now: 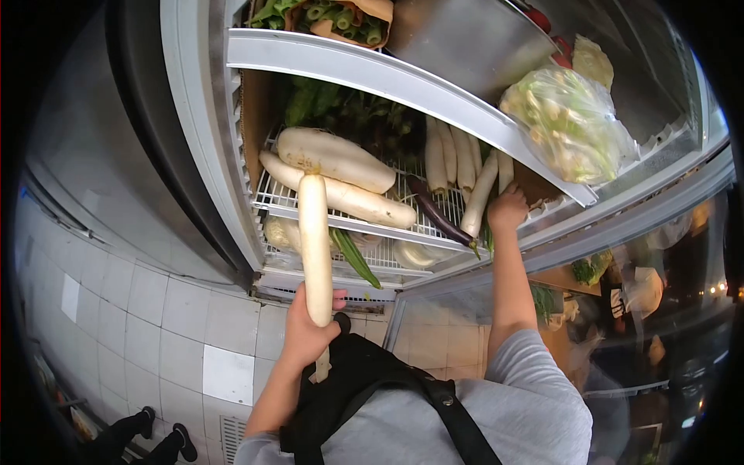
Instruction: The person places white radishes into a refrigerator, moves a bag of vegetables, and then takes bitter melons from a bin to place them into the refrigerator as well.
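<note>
Part of the left hand [301,332] is hidden behind the white daikon [314,244]. The fingertips of the right hand [508,209] are too obscured to tell their grip. Leafy greens [372,108] far back sink into shadow. The far edge cuts off the green stalks [341,17]; another person's legs [159,444], near left, are cropped. Goods beyond the glass door [674,341] blur.
</note>
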### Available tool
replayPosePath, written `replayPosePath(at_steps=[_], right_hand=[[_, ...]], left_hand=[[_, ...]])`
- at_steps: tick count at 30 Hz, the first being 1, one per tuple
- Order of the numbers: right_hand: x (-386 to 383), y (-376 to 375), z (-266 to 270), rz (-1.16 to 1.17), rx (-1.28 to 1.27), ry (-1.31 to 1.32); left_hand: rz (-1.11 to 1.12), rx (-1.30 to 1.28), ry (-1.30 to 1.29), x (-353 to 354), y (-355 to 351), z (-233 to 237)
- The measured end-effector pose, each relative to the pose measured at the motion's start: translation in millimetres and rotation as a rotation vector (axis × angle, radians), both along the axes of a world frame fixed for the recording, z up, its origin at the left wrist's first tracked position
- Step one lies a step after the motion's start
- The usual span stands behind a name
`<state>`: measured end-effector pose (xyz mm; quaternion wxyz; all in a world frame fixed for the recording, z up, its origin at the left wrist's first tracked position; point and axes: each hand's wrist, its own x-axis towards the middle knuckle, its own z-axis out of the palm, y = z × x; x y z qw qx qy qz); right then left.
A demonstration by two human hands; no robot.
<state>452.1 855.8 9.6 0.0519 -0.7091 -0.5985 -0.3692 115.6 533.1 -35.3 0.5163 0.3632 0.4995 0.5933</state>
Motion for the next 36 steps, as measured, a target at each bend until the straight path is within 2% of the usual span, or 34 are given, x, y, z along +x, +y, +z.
replayPosePath(at_steps=[4, 7, 10, 15, 18, 22, 23, 26, 30, 33, 35, 36], right_hand=[[-2, 18, 0, -0.027, -0.096, 0.028], [-5, 19, 24, 0.157, 0.002, 0.021], [-41, 7, 70, 0.147, -0.149, 0.297], [-90, -2, 52, 0.328, -0.030, 0.228], [-110, 19, 26, 0.390, -0.178, 0.161], [-132, 59, -9, 0.189, -0.269, 0.208], [-131, 76, -20, 0.194, -0.260, 0.119], [-123, 111, -27, 0.275, -0.283, 0.234], [-112, 105, -14, 0.425, -0.310, 0.283], [-71, 89, -5, 0.315, -0.296, 0.336], [-54, 39, 4, 0.157, -0.132, 0.190], [-52, 23, 6, 0.114, -0.188, 0.280]], left_hand=[[-0.009, 0.019, -0.010, 0, 5, 0], [-0.019, 0.025, -0.032, 2, 5, 0], [-0.025, 0.040, 0.019, 4, 4, -2], [-0.003, 0.017, -0.039, 10, 5, -6], [0.020, 0.010, -0.031, 9, 2, -7], [0.047, -0.018, 0.038, 5, -1, -3], [0.065, -0.024, 0.019, 5, -1, -3], [0.099, -0.045, -0.019, 6, -3, -7], [0.099, -0.055, 0.000, 5, 2, -11], [0.080, -0.050, -0.002, 4, 7, -6], [0.074, -0.036, -0.005, 4, 11, -6], [0.069, -0.029, -0.002, 5, 14, -9]])
